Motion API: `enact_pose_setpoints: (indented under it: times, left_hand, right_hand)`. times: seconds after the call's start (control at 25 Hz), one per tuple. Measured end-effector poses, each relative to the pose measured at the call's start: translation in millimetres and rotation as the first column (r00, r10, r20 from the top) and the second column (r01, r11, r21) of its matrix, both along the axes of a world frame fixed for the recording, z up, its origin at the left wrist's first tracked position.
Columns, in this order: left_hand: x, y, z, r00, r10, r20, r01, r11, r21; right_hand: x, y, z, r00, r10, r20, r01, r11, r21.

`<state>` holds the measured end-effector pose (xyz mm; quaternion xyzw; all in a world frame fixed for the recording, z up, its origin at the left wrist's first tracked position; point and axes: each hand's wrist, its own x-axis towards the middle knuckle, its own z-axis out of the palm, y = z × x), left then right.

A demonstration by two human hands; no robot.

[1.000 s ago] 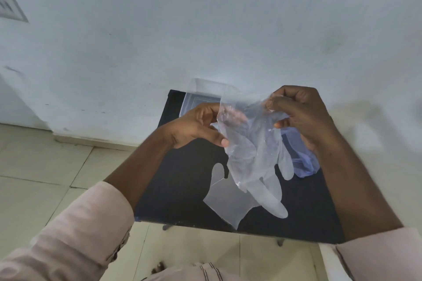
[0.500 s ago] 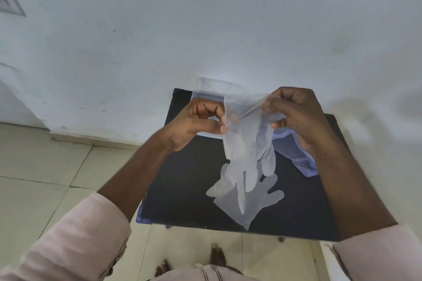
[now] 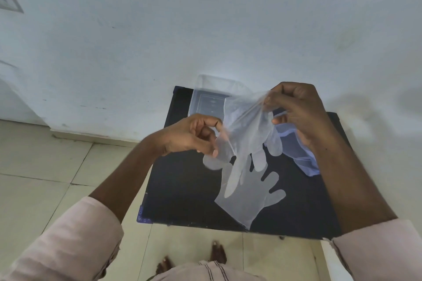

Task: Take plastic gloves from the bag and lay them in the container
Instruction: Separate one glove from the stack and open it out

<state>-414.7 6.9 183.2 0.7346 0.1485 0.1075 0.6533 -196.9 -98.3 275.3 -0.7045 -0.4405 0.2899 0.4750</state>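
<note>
Both hands hold a clear plastic glove (image 3: 245,130) above the black table (image 3: 180,191). My left hand (image 3: 194,136) pinches its lower left edge between thumb and fingers. My right hand (image 3: 296,109) grips its upper corner, higher and further back. The glove hangs stretched between them, fingers pointing down. A second clear glove (image 3: 249,196) lies flat on the table below. The clear container (image 3: 206,100) stands at the table's far edge, partly hidden by the held glove. A bluish plastic bag (image 3: 299,153) lies on the table under my right forearm.
The table stands against a pale wall (image 3: 205,29). Beige floor tiles (image 3: 45,166) spread to the left and in front. My bare feet (image 3: 217,255) show below the table's near edge. A white object (image 3: 328,262) stands at the table's near right corner.
My left hand has dropped lower and my right hand has risen, pulling the held glove out into a slanting stretch. The view has shifted slightly, showing my feet.
</note>
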Motion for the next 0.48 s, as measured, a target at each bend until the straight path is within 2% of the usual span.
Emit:
enact_pose_setpoints:
  times: [0.16,0.24,0.32,0.4,0.48]
  left_hand:
    - [-8.3,2.3,-13.8,0.957,-0.020,-0.289,0.079,0.978,0.192]
    - [-12.2,2.2,-10.3,0.927,0.063,-0.370,0.050,0.956,0.290]
    - [-11.0,0.5,4.1,0.932,0.253,-0.260,-0.171,0.939,0.300]
    - [-5.6,-1.0,21.5,0.918,0.383,-0.106,-0.361,0.915,0.179]
    - [0.6,-3.5,34.4,0.936,0.350,-0.039,-0.350,0.937,0.008]
  right_hand:
    - [-1.0,-0.3,-0.9,1.000,-0.012,-0.008,0.012,1.000,-0.016]
    - [-3.2,-0.7,-2.1,1.000,-0.017,-0.006,0.017,1.000,-0.014]
    - [-5.8,-0.5,-2.9,1.000,-0.011,-0.001,0.011,1.000,-0.009]
    - [-8.1,0.5,-3.2,1.000,-0.003,0.021,0.003,1.000,-0.015]
    - [-10.9,1.5,-2.8,0.999,-0.004,0.044,0.004,1.000,-0.017]
